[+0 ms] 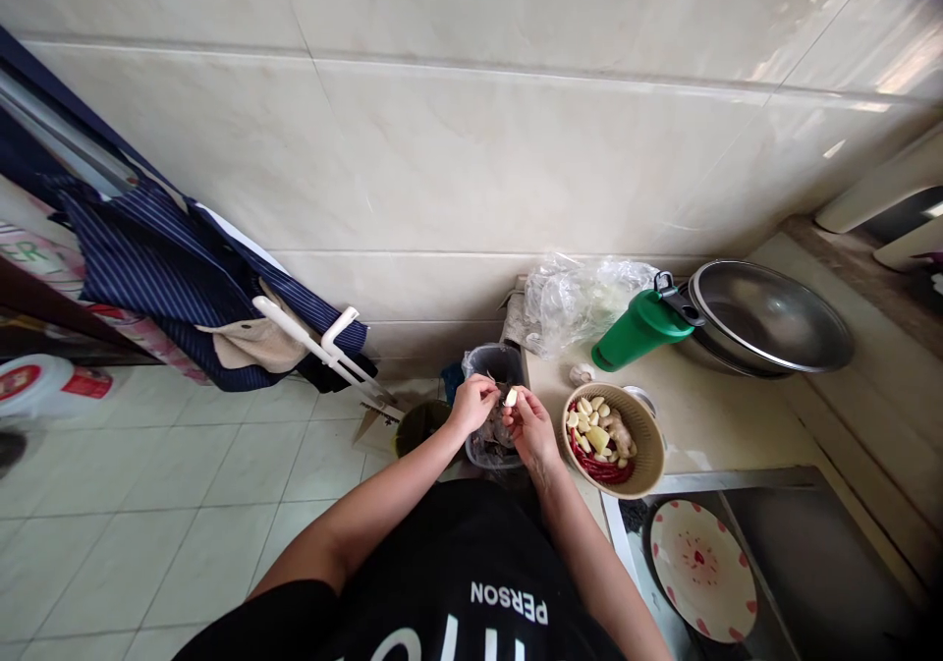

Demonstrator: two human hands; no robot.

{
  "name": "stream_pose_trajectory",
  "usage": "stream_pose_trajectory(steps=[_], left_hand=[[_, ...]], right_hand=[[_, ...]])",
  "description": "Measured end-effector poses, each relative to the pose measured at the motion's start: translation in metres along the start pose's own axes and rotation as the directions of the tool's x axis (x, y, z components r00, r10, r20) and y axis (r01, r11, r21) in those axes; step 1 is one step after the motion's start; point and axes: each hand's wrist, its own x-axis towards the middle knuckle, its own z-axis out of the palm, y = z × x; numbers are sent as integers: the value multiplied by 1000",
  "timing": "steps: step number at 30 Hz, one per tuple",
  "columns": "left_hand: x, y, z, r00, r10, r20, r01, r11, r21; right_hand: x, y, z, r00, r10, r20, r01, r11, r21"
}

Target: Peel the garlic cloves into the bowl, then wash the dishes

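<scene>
Pale garlic [511,398] sits pinched in the right hand [533,429], mid-frame; what the left hand [472,405] grips is unclear. Peeling should go neatest kept low over the bin [495,357].

From my remote seat I'm on the beige counter [714,430], and there's the basket [652,445] sitting squarely on it! Just beyond the basket, a garlic bulb [582,374]; farther back, a green bottle [639,331], with a crumpled clear plastic bag [571,298] past that! Over to the basket's far right, I see a wide pan [773,317]! Well left of the basket, the pale tiled floor [177,479] carries a white bucket [44,391].
</scene>
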Motion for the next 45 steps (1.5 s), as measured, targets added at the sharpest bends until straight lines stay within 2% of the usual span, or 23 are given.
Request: stream_pose_trajectory(steps=[2, 4, 8, 11, 14, 21, 23, 26, 29, 32, 34, 36, 39, 42, 45], left_hand=[[0, 2, 0, 1000, 5, 2, -5, 999, -42], [-3, 5, -1, 999, -48, 3, 48, 992, -114], [-10, 15, -7, 991, -105, 89, 125, 954, -271], [-14, 24, -12, 976, -133, 172, 188, 913, -361], [-16, 32, -15, 963, -169, 211, 245, 875, -417], [-15, 42, -18, 957, -190, 218, 276, 826, -492], [-16, 45, -18, 951, -215, 220, 301, 804, -513], [-17, 48, -18, 937, -240, 255, 345, 757, -556], [-17, 49, -18, 947, -240, 212, 318, 778, -541], [-16, 49, -21, 981, -186, 58, 193, 879, -436], [-15, 49, -24, 992, -129, -4, 118, 921, -370], [-14, 50, -27, 996, -93, 7, 90, 932, -352], [-15, 52, -29, 992, -74, 98, 107, 910, -400], [-17, 55, -27, 984, -93, 151, 154, 871, -467], [-18, 58, -25, 979, -118, 167, 190, 829, -526]], right_hand=[[0, 1, -2, 1000, -22, -17, 21, 998, -62], [0, 1, -3, 998, -51, -33, 46, 990, -136], [2, 1, -5, 986, -150, -70, 123, 948, -292], [2, 0, -5, 975, -215, -50, 179, 902, -392], [0, -3, -3, 968, -252, -5, 222, 863, -454], [-6, -9, 1, 948, -308, 79, 302, 794, -527], [-6, -9, 2, 949, -297, 101, 306, 807, -504], [-6, -8, 2, 969, -221, 110, 247, 876, -413], [-6, -7, 1, 975, -197, 99, 220, 883, -415], [-7, -9, 0, 939, -336, 75, 322, 778, -539], [-9, -12, 1, 916, -382, 122, 377, 716, -587], [-10, -17, 2, 914, -353, 198, 399, 701, -592], [-12, -23, 5, 923, -276, 268, 383, 726, -572], [-14, -25, 6, 930, -219, 294, 354, 744, -566], [-15, -21, 7, 942, -210, 262, 326, 756, -568]])
